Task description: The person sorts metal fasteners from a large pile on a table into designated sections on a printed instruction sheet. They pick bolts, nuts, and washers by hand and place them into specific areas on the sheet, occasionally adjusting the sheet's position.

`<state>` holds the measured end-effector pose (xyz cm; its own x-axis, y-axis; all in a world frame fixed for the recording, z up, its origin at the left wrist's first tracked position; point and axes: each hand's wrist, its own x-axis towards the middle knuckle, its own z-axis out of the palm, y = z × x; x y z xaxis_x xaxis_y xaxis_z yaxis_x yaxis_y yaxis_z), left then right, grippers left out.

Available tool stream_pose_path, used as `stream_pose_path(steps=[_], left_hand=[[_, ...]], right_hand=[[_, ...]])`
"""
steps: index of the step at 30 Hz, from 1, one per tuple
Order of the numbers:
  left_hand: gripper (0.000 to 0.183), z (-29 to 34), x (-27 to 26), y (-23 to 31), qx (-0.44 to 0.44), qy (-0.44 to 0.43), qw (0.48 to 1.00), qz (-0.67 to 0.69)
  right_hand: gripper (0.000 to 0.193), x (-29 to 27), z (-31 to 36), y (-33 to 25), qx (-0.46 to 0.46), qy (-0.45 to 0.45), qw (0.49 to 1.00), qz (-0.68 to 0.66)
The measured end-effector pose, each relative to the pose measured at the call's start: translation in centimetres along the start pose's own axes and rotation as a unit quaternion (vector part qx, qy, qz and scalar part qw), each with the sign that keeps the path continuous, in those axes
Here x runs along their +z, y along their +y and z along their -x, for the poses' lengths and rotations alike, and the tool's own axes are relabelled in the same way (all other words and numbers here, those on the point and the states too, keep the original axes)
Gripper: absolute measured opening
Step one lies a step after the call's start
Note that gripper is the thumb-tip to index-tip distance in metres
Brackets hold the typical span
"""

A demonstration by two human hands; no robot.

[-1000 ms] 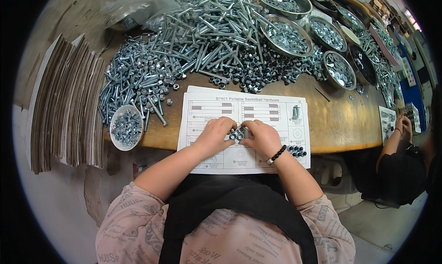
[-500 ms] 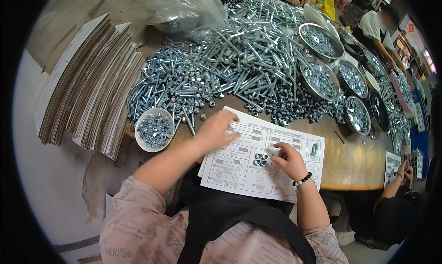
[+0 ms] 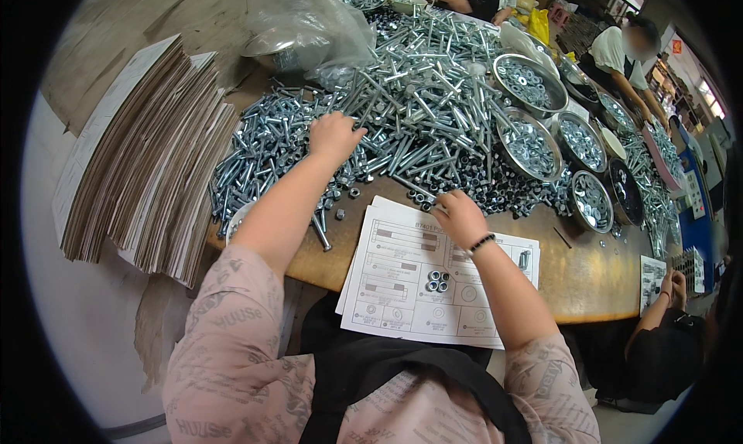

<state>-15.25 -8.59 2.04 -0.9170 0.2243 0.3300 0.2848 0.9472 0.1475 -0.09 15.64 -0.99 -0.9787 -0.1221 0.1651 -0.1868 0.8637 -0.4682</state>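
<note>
A white paper sheet (image 3: 433, 278) with drawings of parts lies on the brown worktop (image 3: 596, 278) right in front of the person. Four small nuts (image 3: 438, 280) sit together near the middle of the sheet. Most of the other drawings on it have nothing on them, apart from one small part by its right edge, so it looks like only a little is done and a lot is left. The left hand (image 3: 334, 137) is up in the big pile of shiny bolts (image 3: 402, 111), with its fingers spread out and lying on the bolts. I cannot tell if it has hold of one. The right hand (image 3: 458, 216) is at the top edge of the sheet, by the dark heap of nuts (image 3: 503, 189). Its fingers are curled down, and what they pinch, if anything, is hidden. A small bowl (image 3: 236, 216) is mostly covered by the left arm. The round metal bowls (image 3: 534, 146) on the right hold small parts too tiny to make out.
</note>
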Motion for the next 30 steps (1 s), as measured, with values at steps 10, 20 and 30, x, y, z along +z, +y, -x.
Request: stream_pose_path(steps=[10, 20, 30], left_hand=[[0.012, 0.0, 1.5, -1.0, 0.038, 0.1, 0.991, 0.084], [0.014, -0.4, 2.1, -4.3, 0.263, 0.099, 0.953, -0.113], [0.008, -0.2, -0.8, -3.8, 0.294, 0.027, 0.934, -0.2]], right_hand=[[0.034, 1.6, -7.7, 0.7, -0.129, 0.069, 0.928, 0.343], [0.027, 2.4, -9.3, -0.2, -0.128, -0.006, 0.893, 0.432], [0.018, 0.2, -8.8, 0.9, -0.237, 0.029, 0.871, 0.43]])
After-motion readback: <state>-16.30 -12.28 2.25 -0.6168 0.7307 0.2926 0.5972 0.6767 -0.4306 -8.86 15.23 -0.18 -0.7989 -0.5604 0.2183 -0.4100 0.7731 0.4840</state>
